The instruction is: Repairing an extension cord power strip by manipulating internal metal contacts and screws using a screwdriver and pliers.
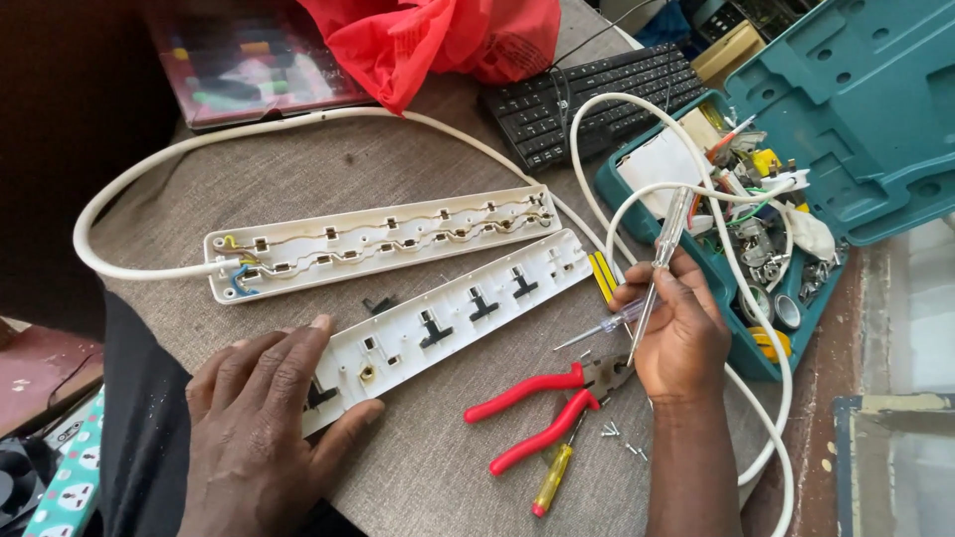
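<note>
Right hand [681,333] is closed around a slim tester screwdriver with a clear handle [659,264], its shaft pointing down toward the surface near the right edge, while the left hand [264,418] lies flat, fingers spread and gripping nothing, pressing on the near end of the white socket cover [448,318]. From where I stand over the head view, that cover lies face down and slanting across the middle of the grey surface [418,467], and just behind it, almost parallel, sits the opened base of the power strip [383,242] with its brass contact strips and coloured wires bared; its white cable [129,194] loops away round the left side. To my eye the strip is in the taken-apart stage, the cover being steadied while the tool is held ready; any further work with the screwdriver would call for bringing its tip over to the cover, which lies just to the left of the right hand and under the left one. Red-handled pliers [542,403] rest close to the right hand's wrist, a yellow-handled screwdriver [552,477] below them, and a few loose screws [619,438] are scattered beside. Toward the right edge a teal tool case [846,129] stands open, crammed with parts; a black keyboard [597,94] and a red plastic bag [428,40] sit at the far edge.
</note>
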